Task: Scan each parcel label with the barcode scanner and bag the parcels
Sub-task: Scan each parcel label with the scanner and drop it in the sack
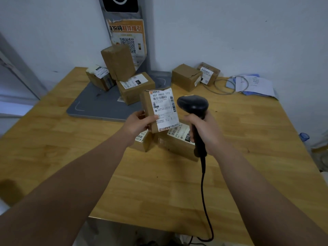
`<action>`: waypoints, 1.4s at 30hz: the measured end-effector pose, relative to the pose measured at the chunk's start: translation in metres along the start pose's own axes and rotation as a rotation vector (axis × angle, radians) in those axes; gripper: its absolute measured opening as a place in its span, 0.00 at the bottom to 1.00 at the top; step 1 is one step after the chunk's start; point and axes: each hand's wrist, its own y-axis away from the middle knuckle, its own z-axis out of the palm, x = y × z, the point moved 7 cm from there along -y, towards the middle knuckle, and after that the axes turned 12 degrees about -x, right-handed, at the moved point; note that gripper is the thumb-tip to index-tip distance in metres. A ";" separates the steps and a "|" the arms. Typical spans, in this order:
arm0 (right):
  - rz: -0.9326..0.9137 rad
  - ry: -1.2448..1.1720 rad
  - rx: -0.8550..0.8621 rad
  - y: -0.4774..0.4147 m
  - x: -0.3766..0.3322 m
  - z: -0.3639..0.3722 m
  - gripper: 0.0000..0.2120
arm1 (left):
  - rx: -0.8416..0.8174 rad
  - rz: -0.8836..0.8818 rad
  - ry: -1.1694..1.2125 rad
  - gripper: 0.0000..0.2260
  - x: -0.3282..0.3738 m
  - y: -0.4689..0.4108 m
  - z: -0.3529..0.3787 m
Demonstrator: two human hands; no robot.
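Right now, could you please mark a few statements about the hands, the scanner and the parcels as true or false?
1. The left hand holds a parcel with its label facing the camera. True.
2. The right hand grips the barcode scanner by its handle. True.
3. The scanner is cordless. False: a black cable runs down from its handle.
4. The grey platform is bare. False: stacked parcels sit on it.
5. Loose papers lie at the far right corner of the table. True.
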 end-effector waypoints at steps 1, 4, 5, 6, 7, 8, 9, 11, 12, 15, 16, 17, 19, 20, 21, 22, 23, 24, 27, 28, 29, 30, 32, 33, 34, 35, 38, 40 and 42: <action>-0.015 -0.004 -0.005 0.002 0.002 0.003 0.13 | 0.015 0.001 0.011 0.22 -0.005 -0.001 -0.001; -0.084 -0.029 0.020 0.007 0.003 0.005 0.11 | 0.055 0.000 0.017 0.29 -0.014 -0.002 -0.003; -0.100 -0.021 0.029 0.008 0.003 0.005 0.10 | 0.068 0.001 0.013 0.31 -0.015 -0.002 -0.003; -0.102 -0.010 0.029 0.009 0.003 0.006 0.11 | 0.079 0.002 0.009 0.32 -0.016 -0.003 -0.003; -0.091 0.001 0.019 0.010 0.005 0.007 0.12 | 0.089 0.007 -0.002 0.32 -0.016 -0.003 -0.002; -0.074 0.020 0.000 0.011 0.007 0.009 0.13 | 0.100 0.012 -0.015 0.33 -0.015 -0.002 -0.001; -0.061 0.055 -0.013 0.011 0.009 0.010 0.13 | 0.108 0.013 -0.023 0.33 -0.015 -0.001 0.000; -0.064 0.145 -0.002 0.011 0.013 0.012 0.12 | 0.123 0.011 -0.029 0.34 -0.016 -0.002 -0.001; -0.068 0.182 0.022 0.011 0.015 0.012 0.11 | 0.126 0.009 -0.031 0.35 -0.016 -0.003 -0.001; -0.080 0.241 0.089 0.011 0.021 0.012 0.11 | 0.128 0.006 -0.046 0.35 -0.016 -0.003 0.001; -0.088 0.234 0.098 0.011 0.022 0.013 0.11 | 0.131 0.003 -0.055 0.35 -0.016 -0.003 0.001; -0.096 0.225 0.101 0.011 0.023 0.014 0.12 | 0.134 0.002 -0.063 0.35 -0.016 -0.002 0.001; -0.108 0.226 0.097 0.012 0.023 0.015 0.14 | 0.138 -0.002 -0.082 0.35 -0.016 -0.002 0.001; -0.110 0.233 0.092 0.012 0.022 0.016 0.14 | 0.136 -0.006 -0.089 0.36 -0.016 -0.002 0.001; -0.112 0.241 0.088 0.012 0.021 0.016 0.14 | 0.134 -0.010 -0.093 0.36 -0.016 -0.002 0.001; -0.111 0.247 0.087 0.012 0.021 0.016 0.13 | 0.134 -0.013 -0.096 0.36 -0.016 -0.001 0.001; -0.108 0.252 0.089 0.012 0.020 0.016 0.13 | 0.135 -0.016 -0.098 0.36 -0.015 -0.001 0.002; -0.104 0.254 0.092 0.012 0.020 0.016 0.12 | 0.134 -0.017 -0.100 0.36 -0.015 -0.001 0.002; -0.105 0.262 0.091 0.012 0.021 0.018 0.12 | 0.126 -0.022 -0.106 0.36 -0.015 -0.001 0.003; -0.111 0.265 0.090 0.012 0.020 0.018 0.12 | 0.122 -0.026 -0.110 0.36 -0.015 -0.001 0.003; -0.115 0.265 0.090 0.012 0.020 0.018 0.12 | 0.120 -0.029 -0.110 0.36 -0.015 -0.001 0.003; -0.119 0.263 0.089 0.012 0.020 0.019 0.12 | 0.118 -0.032 -0.109 0.37 -0.015 -0.001 0.003; -0.122 0.257 0.087 0.012 0.020 0.019 0.11 | 0.116 -0.037 -0.107 0.37 -0.015 -0.002 0.004; -0.125 0.248 0.083 0.012 0.020 0.020 0.10 | 0.114 -0.037 -0.104 0.37 -0.015 -0.001 0.004; -0.127 0.234 0.079 0.013 0.021 0.020 0.10 | 0.114 -0.034 -0.099 0.37 -0.015 -0.001 0.005; -0.127 0.219 0.078 0.013 0.023 0.020 0.10 | 0.115 -0.028 -0.094 0.37 -0.015 0.000 0.005; -0.137 0.199 0.079 0.017 0.024 0.022 0.09 | 0.114 0.007 -0.096 0.37 -0.013 0.006 0.008; -0.148 0.200 0.065 0.020 0.023 0.030 0.09 | 0.123 0.045 -0.082 0.36 -0.012 0.016 0.008; -0.162 0.163 0.036 0.026 0.023 0.046 0.09 | 0.145 0.086 -0.035 0.33 -0.013 0.031 0.002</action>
